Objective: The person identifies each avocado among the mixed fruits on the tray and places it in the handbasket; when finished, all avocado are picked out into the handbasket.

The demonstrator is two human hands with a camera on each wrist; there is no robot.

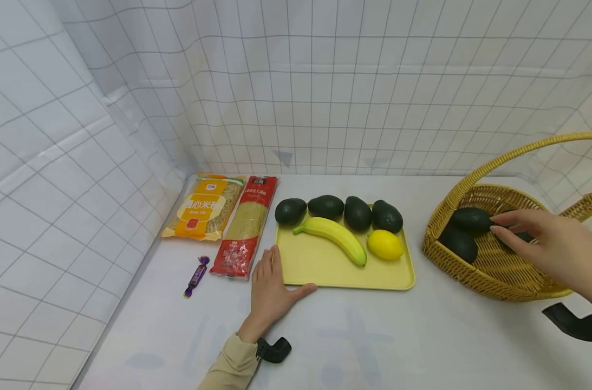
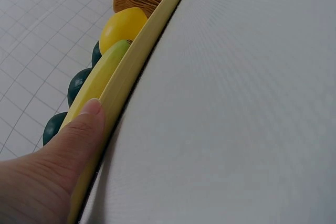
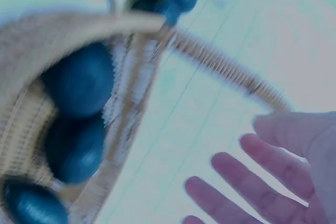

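My left hand [image 1: 268, 292] rests at the near left corner of a yellow tray [image 1: 325, 273], fingers straight along its side and thumb on its front edge. On the tray lie a banana [image 1: 336, 236], a lemon [image 1: 385, 245] and several dark green avocados [image 1: 358, 213] along the back. Over a wicker basket [image 1: 500, 287] at the right reaches my right hand [image 1: 554, 244], its fingertips by an avocado [image 1: 470, 220] inside. The right wrist view shows these fingers [image 3: 257, 182] spread with nothing between them. Two more avocados [image 1: 457, 245] lie in the basket, one partly behind the hand.
Left of the tray lie a red noodle packet [image 1: 245, 227] and an orange packet [image 1: 203, 208]. A purple wrapped candy [image 1: 196, 277] is in front of them. The basket's tall handle [image 1: 500, 160] arches above its rim. A gridded white curtain [image 1: 349, 97] stands behind.
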